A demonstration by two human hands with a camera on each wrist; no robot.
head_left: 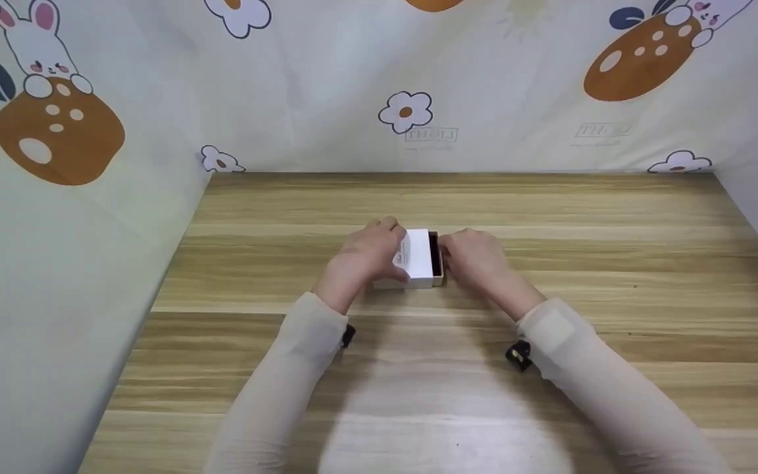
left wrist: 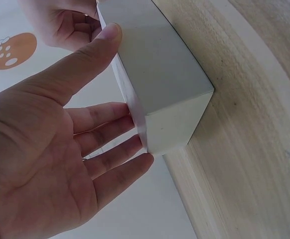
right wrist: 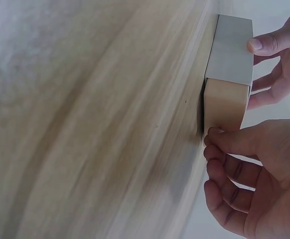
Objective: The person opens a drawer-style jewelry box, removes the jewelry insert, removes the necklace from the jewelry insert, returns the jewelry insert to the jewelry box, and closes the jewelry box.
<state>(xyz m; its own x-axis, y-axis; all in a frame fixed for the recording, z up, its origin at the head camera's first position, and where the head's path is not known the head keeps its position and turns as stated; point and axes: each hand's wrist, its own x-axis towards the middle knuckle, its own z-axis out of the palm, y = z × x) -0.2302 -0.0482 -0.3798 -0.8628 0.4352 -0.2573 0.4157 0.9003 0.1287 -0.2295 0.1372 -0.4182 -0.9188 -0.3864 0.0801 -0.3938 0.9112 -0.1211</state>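
Observation:
A white box sleeve with small print on its top lies on the wooden table. Its beige inner tray, dark inside, sticks out a little at the right end. My left hand holds the sleeve, its thumb on the near edge and the fingers spread over the top toward the left end. At the tray's outer end, my right hand pinches the tray between thumb and curled index finger. The other right fingers are bent beside it. What lies in the tray cannot be seen.
The wood-grain table reaches back to a pale cloth wall printed with flowers and rabbits. More cloth bounds the left and right sides. A black wrist device shows under the right sleeve cuff.

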